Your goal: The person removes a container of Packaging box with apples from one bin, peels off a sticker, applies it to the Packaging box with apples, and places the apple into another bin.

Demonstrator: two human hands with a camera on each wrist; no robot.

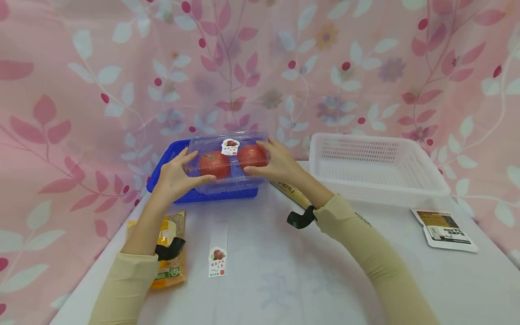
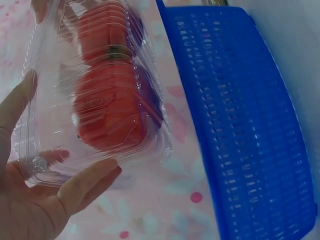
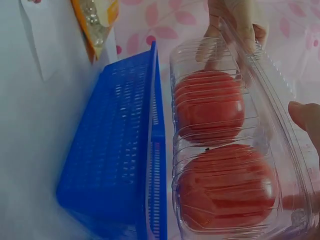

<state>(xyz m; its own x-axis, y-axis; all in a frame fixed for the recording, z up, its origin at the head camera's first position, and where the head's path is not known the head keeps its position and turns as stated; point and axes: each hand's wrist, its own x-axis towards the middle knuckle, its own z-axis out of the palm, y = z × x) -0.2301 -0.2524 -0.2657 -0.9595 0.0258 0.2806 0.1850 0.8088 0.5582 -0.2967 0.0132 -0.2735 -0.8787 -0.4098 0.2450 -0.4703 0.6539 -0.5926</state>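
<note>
Head view: clear clamshell box holding two tomatoes, held just above the blue basket; left hand grips its left end, fingers spread and curled round the edge; right hand grips the right end likewise. White basket to the right; loose label strip, orange packet and black-and-white sachet on the white table. Left wrist view: clamshell box pinched between thumb and fingers at its corner, blue basket beside it, apart. Right wrist view: clamshell box beside the blue basket; only fingertips show at its lid. Handling note: thin plastic likely flexes, so even grip at both ends and a level hold would suit.
</note>
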